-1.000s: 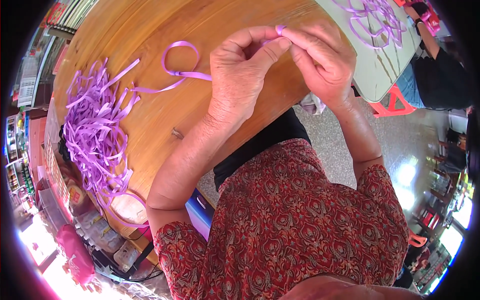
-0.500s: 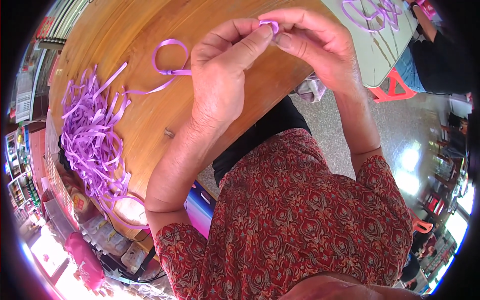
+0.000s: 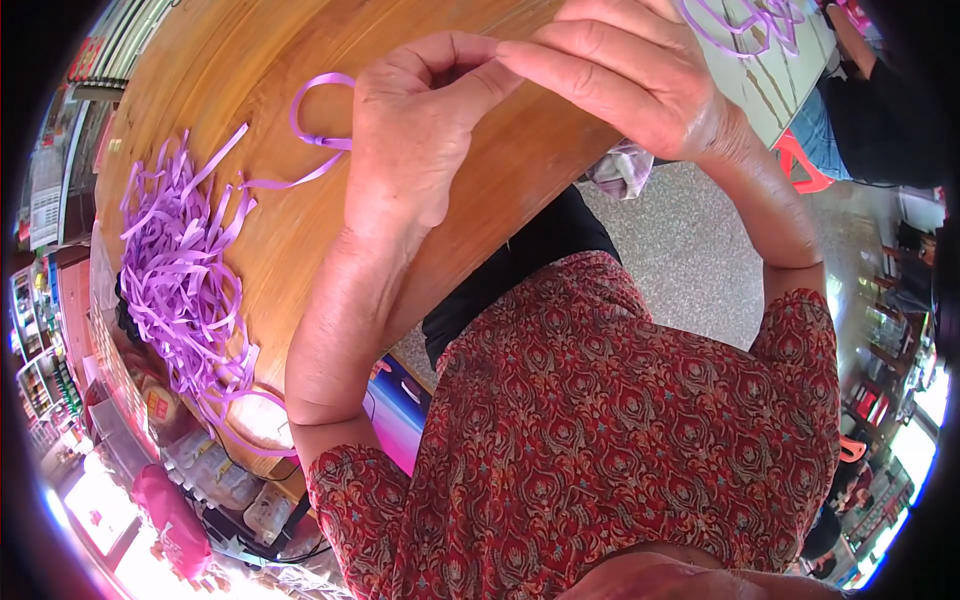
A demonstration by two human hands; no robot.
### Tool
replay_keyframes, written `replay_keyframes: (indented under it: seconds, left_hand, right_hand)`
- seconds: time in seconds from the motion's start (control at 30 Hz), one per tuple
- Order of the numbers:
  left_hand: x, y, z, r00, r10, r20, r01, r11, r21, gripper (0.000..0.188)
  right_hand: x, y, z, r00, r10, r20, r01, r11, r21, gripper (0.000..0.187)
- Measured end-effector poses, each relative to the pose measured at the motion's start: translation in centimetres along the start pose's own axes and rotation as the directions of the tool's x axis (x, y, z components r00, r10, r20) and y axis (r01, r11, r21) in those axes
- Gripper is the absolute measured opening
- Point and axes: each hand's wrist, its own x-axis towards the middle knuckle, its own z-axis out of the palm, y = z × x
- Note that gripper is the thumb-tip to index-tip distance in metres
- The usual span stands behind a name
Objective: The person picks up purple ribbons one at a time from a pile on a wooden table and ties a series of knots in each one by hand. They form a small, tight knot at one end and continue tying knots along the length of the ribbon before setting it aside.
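Note:
My left hand (image 3: 408, 130) is closed in a pinch over the wooden table, with a purple ribbon (image 3: 300, 108) running into it from the left. That ribbon forms a loop with a small knot where it crosses itself. My right hand (image 3: 625, 75) meets the left fingertips, its fingers drawn together and its back turned up; its thumb is hidden. The ribbon's end between the fingertips is covered by both hands. Left of them, a tangled heap of purple ribbons (image 3: 185, 270) lies along the table's edge.
The wooden table (image 3: 290, 240) runs under my left forearm. A pale table (image 3: 775, 95) at the upper right carries more purple ribbon (image 3: 755, 25). Beside it are a person in dark clothing (image 3: 890, 120) and a red stool (image 3: 800, 165). Crumpled cloth (image 3: 622, 170) hangs near the table edge.
My right hand has rolled over, back up, and its elbow has swung outward. My left hand has moved slightly left, carrying the looped ribbon. The ribbon bit between the fingertips is now hidden.

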Motion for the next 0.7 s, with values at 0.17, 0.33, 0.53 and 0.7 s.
replay_keyframes:
  seconds: [0.17, 0.33, 0.53, 0.7]
  left_hand:
    - [0.3, -0.1, -0.9, 0.994, -0.078, 0.075, 0.083, 0.995, -0.063, 0.016]
    - [0.4, -0.2, 0.3, 1.0, -0.004, -0.005, 0.004, 0.999, -0.048, 0.016]
    - [0.3, -0.9, 0.2, 0.997, 0.029, -0.068, -0.039, 0.987, -0.154, 0.015]
    - [0.3, -0.9, 0.4, 0.996, 0.064, -0.058, -0.074, 0.98, -0.182, 0.013]
  right_hand:
    - [0.7, -0.3, -1.5, 0.998, -0.022, 0.05, 0.013, 0.982, 0.188, 0.025]
    - [-0.6, 0.2, -0.1, 0.993, 0.107, -0.054, -0.104, 0.993, 0.055, 0.027]
    - [-0.9, -1.8, 0.8, 0.862, 0.506, -0.037, -0.443, 0.786, 0.431, 0.019]
    - [-2.1, 0.2, 4.7, 0.878, 0.195, -0.438, 0.093, 0.826, 0.555, 0.012]
